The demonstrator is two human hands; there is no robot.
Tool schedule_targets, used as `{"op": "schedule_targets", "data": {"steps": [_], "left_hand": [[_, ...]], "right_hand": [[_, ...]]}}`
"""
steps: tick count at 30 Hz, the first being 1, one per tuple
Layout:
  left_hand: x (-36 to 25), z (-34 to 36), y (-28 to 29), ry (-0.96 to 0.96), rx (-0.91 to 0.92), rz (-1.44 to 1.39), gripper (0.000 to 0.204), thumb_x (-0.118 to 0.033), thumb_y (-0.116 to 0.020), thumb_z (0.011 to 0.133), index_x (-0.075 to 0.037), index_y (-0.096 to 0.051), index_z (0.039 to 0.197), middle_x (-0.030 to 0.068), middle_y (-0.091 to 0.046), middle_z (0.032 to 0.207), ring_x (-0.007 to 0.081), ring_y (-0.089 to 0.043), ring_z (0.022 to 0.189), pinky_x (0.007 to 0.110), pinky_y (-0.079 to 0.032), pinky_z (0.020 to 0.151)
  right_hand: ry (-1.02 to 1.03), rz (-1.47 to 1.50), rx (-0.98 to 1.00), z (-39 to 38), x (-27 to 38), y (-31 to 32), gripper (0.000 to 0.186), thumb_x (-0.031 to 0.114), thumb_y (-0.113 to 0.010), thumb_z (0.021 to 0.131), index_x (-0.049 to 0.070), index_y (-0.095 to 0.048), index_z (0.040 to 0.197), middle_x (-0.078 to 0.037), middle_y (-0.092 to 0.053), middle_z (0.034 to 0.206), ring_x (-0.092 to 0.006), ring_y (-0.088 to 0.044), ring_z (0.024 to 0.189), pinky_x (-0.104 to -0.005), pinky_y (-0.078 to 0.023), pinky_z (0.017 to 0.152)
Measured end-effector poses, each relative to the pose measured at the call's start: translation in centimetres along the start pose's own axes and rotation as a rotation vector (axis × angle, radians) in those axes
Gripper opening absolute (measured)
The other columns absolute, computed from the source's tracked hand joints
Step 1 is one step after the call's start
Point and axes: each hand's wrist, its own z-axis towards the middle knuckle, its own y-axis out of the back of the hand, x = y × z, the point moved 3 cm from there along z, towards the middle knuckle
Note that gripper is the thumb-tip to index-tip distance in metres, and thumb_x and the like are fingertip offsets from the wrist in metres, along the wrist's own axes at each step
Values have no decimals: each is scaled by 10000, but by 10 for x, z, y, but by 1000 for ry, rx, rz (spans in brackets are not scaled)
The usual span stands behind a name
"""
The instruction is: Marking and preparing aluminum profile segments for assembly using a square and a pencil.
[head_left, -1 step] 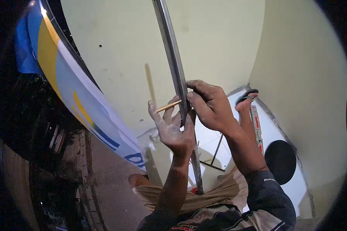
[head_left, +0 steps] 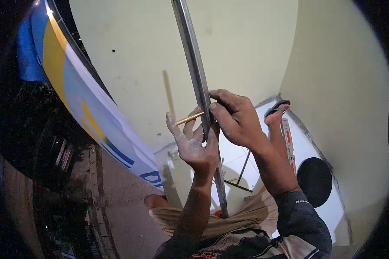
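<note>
A long square metal tube (head_left: 190,47) slants down through the middle, its lower end resting by my shorts. My left hand (head_left: 195,150), coated in pale dust, is wrapped round it from below with the thumb in front. A brass-coloured bolt-like rod (head_left: 189,119) sticks out of the tube's left side, above the left palm and against the raised fingers. On the opposite side, my right hand (head_left: 235,118) is closed at the tube's edge, thumb and forefinger bent toward it. Whatever those fingertips pinch is hidden.
A pale wall (head_left: 242,43) stands ahead. To the left hangs a coloured banner (head_left: 86,99). Below lie white floor tiles (head_left: 240,163) with a dark thin metal frame (head_left: 238,185), a spirit level (head_left: 287,140) and a round black object (head_left: 314,181). My sandalled foot (head_left: 277,111) is nearby.
</note>
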Motion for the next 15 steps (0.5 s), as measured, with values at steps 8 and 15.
{"op": "schedule_targets", "data": {"steps": [8, 15], "left_hand": [[3, 8, 12, -75, -12, 118, 956, 128, -671, 827, 28, -26, 1526, 337, -534, 1303, 313, -649, 1098, 337, -593, 862], [-2, 9, 14, -56, -34, 39, 945, 134, -665, 827, -26, -58, 1533, 328, -542, 1305, 292, -658, 1076, 321, -585, 841]], "right_hand": [[25, -23, 16, 5, 8, -13, 261, 100, -563, 894, -68, -644, 1076, -225, -670, 741, -315, -684, 635, -389, -524, 603], [88, -41, 16, 5, 9, -19, 228, 89, -591, 890, -57, -647, 1056, -219, -657, 716, -336, -681, 636, -413, -519, 590]]}}
